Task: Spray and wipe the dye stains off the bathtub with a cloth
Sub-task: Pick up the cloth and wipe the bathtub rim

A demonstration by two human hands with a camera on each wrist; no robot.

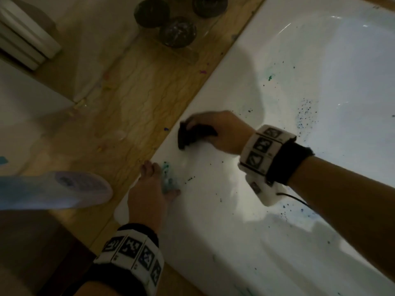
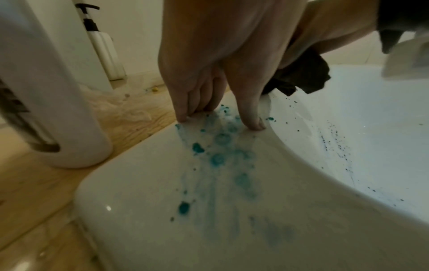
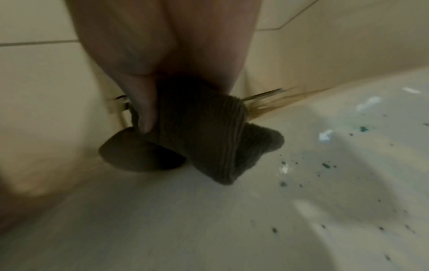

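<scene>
I have the dark cloth point(image 1: 193, 135) bunched in my right hand point(image 1: 222, 133) on the bathtub point(image 1: 213, 221) rim, and the smeared teal stains point(image 2: 218, 157) lie nearer me, under my flat, empty left hand point(image 1: 149, 195).

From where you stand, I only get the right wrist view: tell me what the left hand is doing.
Observer: The left hand rests straight fingertips on the bathtub rim, right at a smeared teal stain.
Operator: Report the spray bottle.
Observer: A white bottle stands on the wooden ledge beside the rim; neither hand holds it.
Operator: Place my cloth against that stain.
Observer: The right hand holds the dark cloth on the rim, beyond the stain and apart from it.
</scene>
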